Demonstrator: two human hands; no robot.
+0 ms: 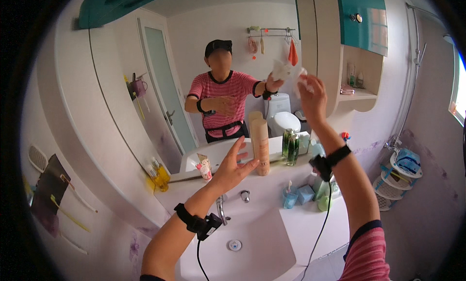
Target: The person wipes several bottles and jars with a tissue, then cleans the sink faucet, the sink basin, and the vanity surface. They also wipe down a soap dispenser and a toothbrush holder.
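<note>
My right hand (pixel 313 97) is raised to the mirror (pixel 184 43), its fingers closed round a crumpled white tissue (pixel 301 77) at the glass. The tissue's reflection shows just to its left. Lower down, my left hand (pixel 232 168) hovers over the sink with its fingers apart and nothing in it. Its fingertips come close to a tall peach-coloured canister (pixel 262 150) on the ledge; I cannot tell whether they touch. Beside the canister stands a green glass bottle (pixel 292 151). A white and red tube (pixel 204 168) stands behind my left wrist.
Below my hands is the white sink (pixel 262 232) with its tap (pixel 222 210). Yellow bottles (pixel 159 176) stand at the ledge's left end. A blue cup (pixel 290 197) and a blue box (pixel 306 194) sit on the right counter. An open shelf (pixel 359 94) juts out at the right. Cables hang from both wrists.
</note>
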